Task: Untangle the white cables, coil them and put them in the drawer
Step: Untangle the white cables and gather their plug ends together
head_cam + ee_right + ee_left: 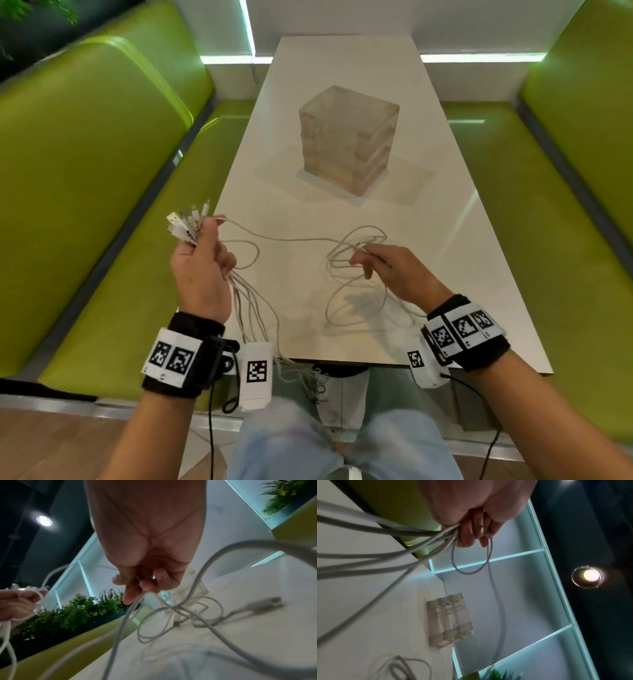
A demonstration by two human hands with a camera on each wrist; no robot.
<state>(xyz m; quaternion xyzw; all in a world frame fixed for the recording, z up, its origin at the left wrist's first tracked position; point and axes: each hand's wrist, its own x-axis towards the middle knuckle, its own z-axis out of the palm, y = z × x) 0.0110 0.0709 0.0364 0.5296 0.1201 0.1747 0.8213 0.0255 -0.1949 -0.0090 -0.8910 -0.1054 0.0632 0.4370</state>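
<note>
My left hand (202,260) is raised at the table's left edge and grips a bundle of several white cables (250,308); their plugs (186,224) fan out above the fist. In the left wrist view the fingers (471,534) curl round the cable strands (388,563). One cable runs across to my right hand (383,263), which pinches a tangle of white loops (352,274) just above the table. In the right wrist view the fingertips (135,591) hold a cable (137,605), and a plug (262,604) lies on the table. A clear drawer unit (346,147), its drawers closed, stands mid-table.
The white table (479,274) runs away from me between two green benches (85,205). Cable ends hang over the near edge (301,373) towards my knees. White lit shelves (513,588) and plants (77,612) are behind.
</note>
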